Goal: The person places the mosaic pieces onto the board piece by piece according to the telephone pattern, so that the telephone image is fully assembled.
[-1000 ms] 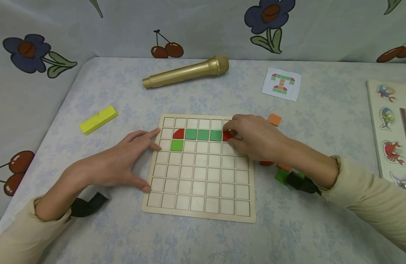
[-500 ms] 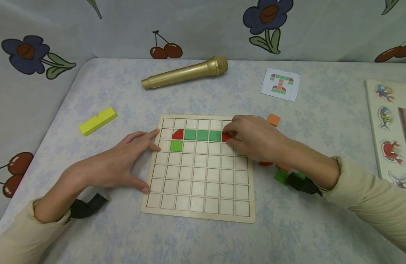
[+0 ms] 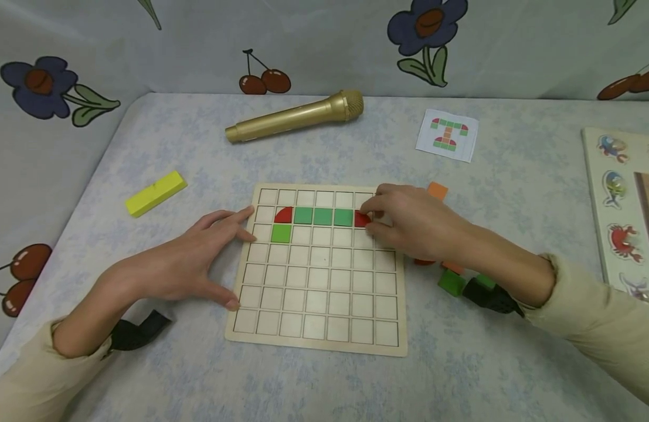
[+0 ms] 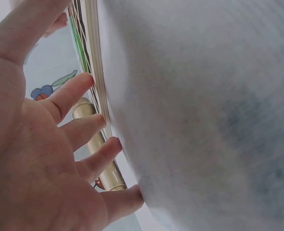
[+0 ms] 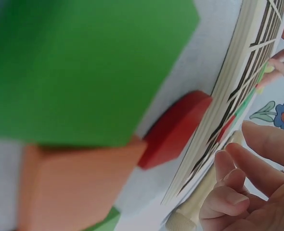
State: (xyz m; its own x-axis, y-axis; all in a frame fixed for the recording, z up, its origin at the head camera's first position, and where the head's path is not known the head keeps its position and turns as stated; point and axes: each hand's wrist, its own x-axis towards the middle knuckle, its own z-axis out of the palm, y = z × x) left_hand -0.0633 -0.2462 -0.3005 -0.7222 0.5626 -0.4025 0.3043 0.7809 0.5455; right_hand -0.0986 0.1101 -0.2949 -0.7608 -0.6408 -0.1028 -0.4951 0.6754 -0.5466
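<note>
On the desk (image 3: 171, 381), the right hand (image 3: 408, 220) part-hides a red piece (image 3: 361, 219), pinch unclear; it has edged right. Left hand (image 3: 179, 258) spread.

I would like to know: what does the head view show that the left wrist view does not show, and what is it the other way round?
Only the head view: the yellow bar, the loose pieces right of the grid, and the sea-animal board.

Only the left wrist view: the palm side of the left hand, and the layered side of the grid board close to its fingers.

Both: the left hand itself, the grid board, the gold microphone and printed flowers on the backdrop.
</note>
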